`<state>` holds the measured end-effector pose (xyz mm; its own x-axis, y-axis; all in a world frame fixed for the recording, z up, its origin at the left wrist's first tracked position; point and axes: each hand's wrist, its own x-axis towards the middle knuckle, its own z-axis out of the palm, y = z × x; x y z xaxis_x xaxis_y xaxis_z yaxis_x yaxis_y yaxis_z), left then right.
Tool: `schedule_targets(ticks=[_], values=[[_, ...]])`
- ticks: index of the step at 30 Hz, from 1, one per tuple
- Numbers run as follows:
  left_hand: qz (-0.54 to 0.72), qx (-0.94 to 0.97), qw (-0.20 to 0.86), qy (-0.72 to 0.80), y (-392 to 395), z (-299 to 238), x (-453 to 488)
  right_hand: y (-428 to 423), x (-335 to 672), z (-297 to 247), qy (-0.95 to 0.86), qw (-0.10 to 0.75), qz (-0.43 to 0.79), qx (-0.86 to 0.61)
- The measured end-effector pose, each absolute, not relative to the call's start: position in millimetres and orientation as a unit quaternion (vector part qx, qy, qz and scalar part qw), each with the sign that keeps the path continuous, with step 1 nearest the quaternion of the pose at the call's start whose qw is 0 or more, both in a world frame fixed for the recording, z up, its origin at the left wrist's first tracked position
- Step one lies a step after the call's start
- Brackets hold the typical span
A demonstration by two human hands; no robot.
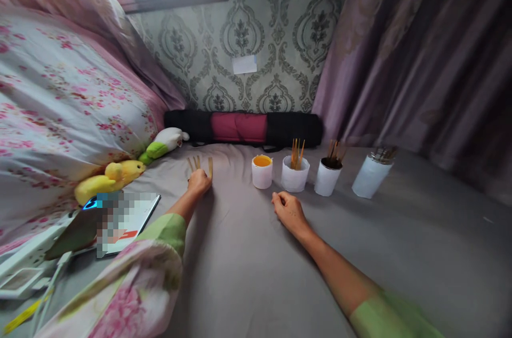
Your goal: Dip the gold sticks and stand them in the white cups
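My left hand (199, 182) is low over the grey sheet, its fingers closed on thin brown sticks (194, 162) that fan out beyond the knuckles. Beside it, more thin sticks (210, 167) show close to the fingers. My right hand (290, 213) rests curled in front of the white cups, with nothing visible in it. Nearest it are a white cup with an orange inside (262, 175) and a white cup (295, 180) with upright sticks (296, 155). Farther right stand a dark-mouthed white cup (328, 180) with sticks and a tilted-looking white cup (371, 178) holding thin sticks.
A black and maroon roll (239, 128) lies along the patterned wall. At left are plush toys (114, 178), a flat device (140, 220), a white power strip (34, 252) and cables. A floral cloth (76, 103) rises behind them; purple curtains (400, 61) hang at right.
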<state>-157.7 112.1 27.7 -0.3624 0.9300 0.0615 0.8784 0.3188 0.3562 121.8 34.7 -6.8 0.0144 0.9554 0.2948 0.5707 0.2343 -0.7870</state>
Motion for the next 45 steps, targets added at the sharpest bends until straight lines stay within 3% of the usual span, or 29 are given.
schedule_targets(ticks=[45], values=[[0.156, 0.527, 0.082, 0.832, 109.9, 29.8, -149.1, 34.4, 121.1, -6.8, -0.667, 0.402, 0.226, -0.585]])
